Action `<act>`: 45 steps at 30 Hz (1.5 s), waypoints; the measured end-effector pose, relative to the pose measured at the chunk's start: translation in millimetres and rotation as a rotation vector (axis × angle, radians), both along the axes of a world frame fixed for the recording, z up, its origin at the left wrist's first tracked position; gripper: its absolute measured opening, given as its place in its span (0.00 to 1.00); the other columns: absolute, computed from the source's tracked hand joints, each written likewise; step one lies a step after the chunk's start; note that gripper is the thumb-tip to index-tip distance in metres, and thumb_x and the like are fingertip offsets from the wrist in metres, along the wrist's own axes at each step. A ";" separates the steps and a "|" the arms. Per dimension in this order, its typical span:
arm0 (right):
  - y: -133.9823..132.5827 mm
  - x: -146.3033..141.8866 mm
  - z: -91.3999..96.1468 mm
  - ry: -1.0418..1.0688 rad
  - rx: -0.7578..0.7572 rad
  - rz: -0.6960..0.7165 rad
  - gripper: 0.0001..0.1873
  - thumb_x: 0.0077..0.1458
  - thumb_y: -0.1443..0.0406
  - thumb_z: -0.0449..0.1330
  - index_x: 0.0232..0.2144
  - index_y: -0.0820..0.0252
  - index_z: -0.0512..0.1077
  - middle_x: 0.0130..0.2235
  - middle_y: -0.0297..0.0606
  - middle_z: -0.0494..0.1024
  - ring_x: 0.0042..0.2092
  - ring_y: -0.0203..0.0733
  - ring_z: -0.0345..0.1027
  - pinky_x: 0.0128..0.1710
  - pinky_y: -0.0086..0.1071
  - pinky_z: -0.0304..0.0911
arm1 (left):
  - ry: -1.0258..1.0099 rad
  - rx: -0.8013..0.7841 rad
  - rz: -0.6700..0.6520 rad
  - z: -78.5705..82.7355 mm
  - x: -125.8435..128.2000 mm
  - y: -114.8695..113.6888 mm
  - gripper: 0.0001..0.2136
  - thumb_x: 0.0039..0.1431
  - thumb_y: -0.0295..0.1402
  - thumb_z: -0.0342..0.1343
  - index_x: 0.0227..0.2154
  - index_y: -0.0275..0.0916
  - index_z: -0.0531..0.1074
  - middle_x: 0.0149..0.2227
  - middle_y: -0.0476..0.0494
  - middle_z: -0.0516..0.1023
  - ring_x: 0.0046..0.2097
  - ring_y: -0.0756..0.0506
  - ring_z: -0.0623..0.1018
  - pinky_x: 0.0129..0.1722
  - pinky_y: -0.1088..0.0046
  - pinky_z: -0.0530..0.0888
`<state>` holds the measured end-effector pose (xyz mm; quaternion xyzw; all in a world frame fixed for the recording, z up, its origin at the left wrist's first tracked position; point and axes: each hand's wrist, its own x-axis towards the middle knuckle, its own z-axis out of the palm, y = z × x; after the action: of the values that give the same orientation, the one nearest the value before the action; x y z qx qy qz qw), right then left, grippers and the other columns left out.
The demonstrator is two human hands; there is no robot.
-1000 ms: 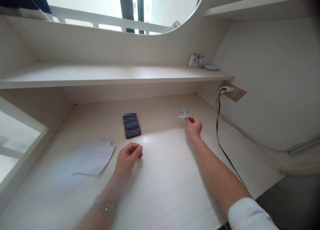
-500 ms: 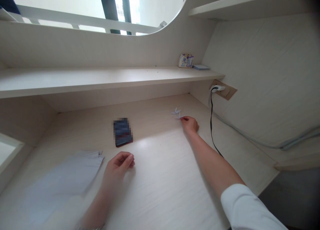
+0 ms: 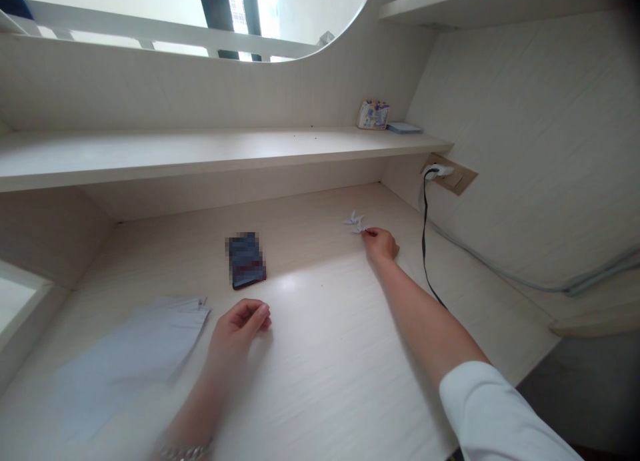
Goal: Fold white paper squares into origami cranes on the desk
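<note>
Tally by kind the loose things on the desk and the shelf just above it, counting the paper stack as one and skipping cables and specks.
Folded paper pieces: 2
Paper stack: 1
Dark phone: 1
Printed packet: 1
Flat pale item: 1
Total: 6

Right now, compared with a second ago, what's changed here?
Only the view clearly shifted: everything on the desk sits farther left in frame. No visible grasp or release. The right hand stays at the nearer folded paper shape, the left hand near the phone, and the paper sheets stay put.
</note>
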<state>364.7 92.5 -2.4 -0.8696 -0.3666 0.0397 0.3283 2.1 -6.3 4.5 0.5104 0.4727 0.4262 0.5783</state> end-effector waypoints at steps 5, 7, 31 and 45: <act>0.0 -0.3 0.2 -0.001 -0.006 -0.001 0.14 0.46 0.54 0.58 0.35 0.48 0.77 0.38 0.41 0.79 0.41 0.52 0.70 0.41 0.44 0.58 | 0.007 -0.001 0.006 1.7 0.9 -0.6 0.09 0.49 0.37 0.59 0.29 0.36 0.71 0.26 0.46 0.74 0.28 0.50 0.72 0.31 0.75 0.69; 0.1 0.0 0.2 -0.001 -0.006 -0.001 0.14 0.46 0.53 0.58 0.34 0.48 0.77 0.38 0.40 0.79 0.41 0.52 0.70 0.42 0.44 0.58 | 0.000 -0.002 0.005 2.3 1.1 -0.6 0.09 0.49 0.37 0.59 0.29 0.36 0.72 0.25 0.46 0.74 0.28 0.50 0.72 0.30 0.75 0.69; -107.9 -123.0 7.1 0.138 0.145 0.640 0.11 0.50 0.59 0.55 0.30 0.54 0.75 0.32 0.33 0.78 0.31 0.38 0.69 0.34 0.30 0.61 | 0.205 0.154 0.049 16.6 9.8 -14.7 0.10 0.50 0.40 0.56 0.29 0.37 0.71 0.23 0.48 0.73 0.27 0.49 0.72 0.29 0.75 0.68; -109.7 -220.3 12.5 0.350 0.171 0.775 0.12 0.51 0.57 0.53 0.31 0.53 0.74 0.30 0.33 0.78 0.31 0.39 0.69 0.34 0.30 0.61 | 0.474 0.188 0.145 18.8 -16.4 -27.6 0.12 0.51 0.38 0.53 0.35 0.38 0.74 0.34 0.42 0.78 0.34 0.45 0.76 0.36 0.69 0.70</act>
<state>144.4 -17.2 10.1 -0.6174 -0.6069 0.2764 0.4172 -14.3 -33.9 23.3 0.6120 0.5887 0.3772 0.3695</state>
